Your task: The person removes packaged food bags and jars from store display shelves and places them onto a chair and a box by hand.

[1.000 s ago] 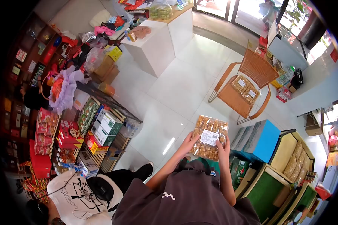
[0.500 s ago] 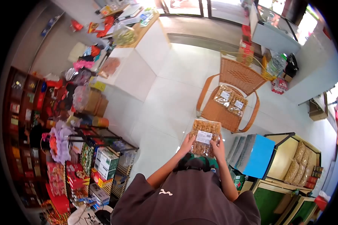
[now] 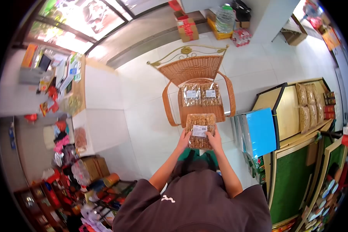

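Between both hands is a clear bag of brown, nutty-looking snack pieces [image 3: 200, 119] with a white label facing up. My left hand [image 3: 184, 140] grips its left side, and my right hand [image 3: 214, 138] grips the right side, thumb over the front. Just beyond the bag stands a wicker armchair [image 3: 191, 69]. Two similar labelled bags lie side by side on its seat, a left bag [image 3: 191, 101] and a right bag [image 3: 210, 101]. The held bag overlaps the chair's front edge in view; whether they touch I cannot tell.
To the right are a blue-topped stack [image 3: 261, 129] and a wooden display tray [image 3: 286, 120] holding several snack bags. A white counter [image 3: 104, 127] stands left. Cardboard boxes [image 3: 187, 30] and a large water bottle [image 3: 224, 19] sit beyond the chair.
My view has turned to the right, so the chair now appears straight ahead, closer to the held bag. Both hands keep their hold on the bag.
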Motion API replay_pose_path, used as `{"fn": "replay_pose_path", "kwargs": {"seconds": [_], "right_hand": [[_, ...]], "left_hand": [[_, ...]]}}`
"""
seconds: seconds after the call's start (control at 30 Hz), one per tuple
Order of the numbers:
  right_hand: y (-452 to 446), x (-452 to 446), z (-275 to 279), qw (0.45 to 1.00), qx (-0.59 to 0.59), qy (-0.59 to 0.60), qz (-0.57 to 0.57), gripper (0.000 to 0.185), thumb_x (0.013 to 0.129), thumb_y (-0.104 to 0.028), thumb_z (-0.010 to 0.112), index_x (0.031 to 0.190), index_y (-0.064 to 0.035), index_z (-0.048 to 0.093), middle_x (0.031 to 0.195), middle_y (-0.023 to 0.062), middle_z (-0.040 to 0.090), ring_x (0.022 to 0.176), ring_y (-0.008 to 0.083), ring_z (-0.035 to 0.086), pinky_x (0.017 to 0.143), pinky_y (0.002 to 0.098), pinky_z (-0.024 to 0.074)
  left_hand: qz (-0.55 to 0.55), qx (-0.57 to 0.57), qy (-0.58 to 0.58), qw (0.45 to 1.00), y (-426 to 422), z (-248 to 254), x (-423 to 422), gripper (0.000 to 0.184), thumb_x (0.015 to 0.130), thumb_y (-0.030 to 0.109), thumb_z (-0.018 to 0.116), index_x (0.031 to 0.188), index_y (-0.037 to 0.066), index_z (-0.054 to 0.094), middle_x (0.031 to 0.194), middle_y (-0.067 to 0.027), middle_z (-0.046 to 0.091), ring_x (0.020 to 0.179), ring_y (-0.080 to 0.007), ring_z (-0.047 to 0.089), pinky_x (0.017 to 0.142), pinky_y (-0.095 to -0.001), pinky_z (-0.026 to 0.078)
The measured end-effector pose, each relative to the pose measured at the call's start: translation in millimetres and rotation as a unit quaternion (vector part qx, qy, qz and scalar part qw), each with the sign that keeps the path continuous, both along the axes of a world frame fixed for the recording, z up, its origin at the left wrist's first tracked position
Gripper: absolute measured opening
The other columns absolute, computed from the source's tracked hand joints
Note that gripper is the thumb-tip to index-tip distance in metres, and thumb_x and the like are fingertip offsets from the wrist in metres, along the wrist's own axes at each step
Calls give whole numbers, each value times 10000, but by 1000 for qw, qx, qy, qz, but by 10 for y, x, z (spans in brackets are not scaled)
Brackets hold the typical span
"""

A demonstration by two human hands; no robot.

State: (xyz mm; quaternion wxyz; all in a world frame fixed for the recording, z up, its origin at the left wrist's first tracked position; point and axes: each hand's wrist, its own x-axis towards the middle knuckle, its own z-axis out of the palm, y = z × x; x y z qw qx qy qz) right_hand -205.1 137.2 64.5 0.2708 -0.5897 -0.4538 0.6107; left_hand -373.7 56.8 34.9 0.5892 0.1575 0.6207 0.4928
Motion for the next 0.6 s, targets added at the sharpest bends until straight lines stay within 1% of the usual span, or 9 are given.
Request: {"fn": "replay_pose_path", "kwargs": {"seconds": [0.03,0.07,0.17,0.27,0.3,0.37,0.43,0.57,0.6], "right_hand": [[121,-129,-69,1000,-22,-9,2,646,774,-164,630,1356,-30,383,1177,203,578,1087,288,561,922,348,423],[296,-220,-131,998,-2,-33,46,748,778,-232,651,1424,-84,304,1114,182,609,976,217,591,852,303,456],[603,-545,-789,995,-15,-96,25,732,776,-272,653,1417,-123,333,1076,174,618,924,197,600,814,291,466],[1055,-915,-1132,990,-134,-47,18,757,793,-287,648,1418,-48,295,1023,145,617,883,174,591,766,279,476],[1202,-1014,-1290,989,-148,-19,19,759,805,-264,645,1420,-21,274,1007,132,615,874,171,587,757,277,477],[1316,-1224,-2127,1000,-13,10,-1,759,823,-198,638,1426,15,228,995,114,612,843,166,579,749,274,479],[1613,-1432,-2164,991,-62,95,-66,738,785,-225,666,1386,17,312,994,166,650,887,216,623,796,332,486],[1837,-1580,-2116,965,-141,155,-158,694,777,-204,678,1349,43,373,1071,155,641,981,201,602,855,324,464],[1877,-1515,-2041,982,-147,100,-62,651,809,-231,648,1349,27,390,1099,139,628,994,188,586,841,318,467]], "left_hand": [[-5,-17,7,1000,105,-164,-128,457,941,186,485,1349,19,365,1235,-85,516,1103,-153,484,941,-281,392],[-16,-19,68,997,175,-392,-245,405,948,243,485,1295,42,424,1146,-66,553,1020,-149,511,876,-277,424],[-27,-107,20,994,672,-467,-529,407,948,254,485,1293,46,428,1163,-75,543,1037,-150,496,885,-284,414],[-10,-94,10,995,1003,-1279,-887,406,949,253,479,1303,63,424,1145,-40,539,1023,-145,498,860,-277,419],[0,-132,-38,990,1174,-1290,-981,420,948,252,478,1317,64,406,1138,-32,537,1011,-133,499,833,-268,433],[13,-88,-17,996,1371,-1639,-1149,422,945,230,476,1322,61,393,1120,-29,536,995,-121,493,812,-262,444],[1,-106,-26,994,1625,-1686,-1265,409,941,208,474,1313,54,400,1147,-38,532,1020,-138,488,865,-282,423],[-39,-21,26,999,1981,-1514,-1410,456,925,168,479,1354,56,373,1240,-69,508,1116,-179,467,959,-296,358],[-38,35,27,998,2058,-1487,-1447,474,919,156,484,1367,58,366,1269,-81,497,1147,-192,458,981,-297,338]]}}
